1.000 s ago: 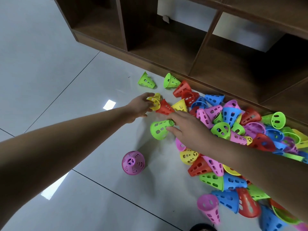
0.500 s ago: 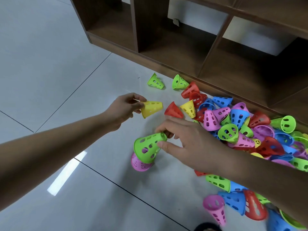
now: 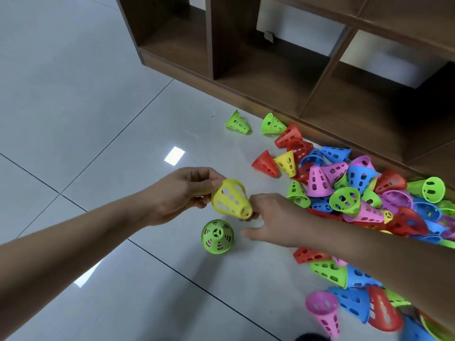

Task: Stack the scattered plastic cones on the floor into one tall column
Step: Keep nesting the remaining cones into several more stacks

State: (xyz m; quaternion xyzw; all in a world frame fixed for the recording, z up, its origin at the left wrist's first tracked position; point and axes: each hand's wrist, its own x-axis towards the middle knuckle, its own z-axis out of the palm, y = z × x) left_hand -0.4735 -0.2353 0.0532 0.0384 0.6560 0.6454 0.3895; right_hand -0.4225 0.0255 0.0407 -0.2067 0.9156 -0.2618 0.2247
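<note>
Yellow cone tilted in the air, just above the green cone standing upright on the floor over pink. I see left hand pinching its wide rim; right hand fingertips on its narrow tip, loosely curled. Scattered pile lies right of the green cone, along the wooden shelf.

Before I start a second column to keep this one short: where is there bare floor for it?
Bare tile lies left of the green cone stack, running to the picture's left edge, and ahead between the left hand and the wooden shelf unit. Right of the stack, the cone pile crowds the floor up to the shelf.
</note>
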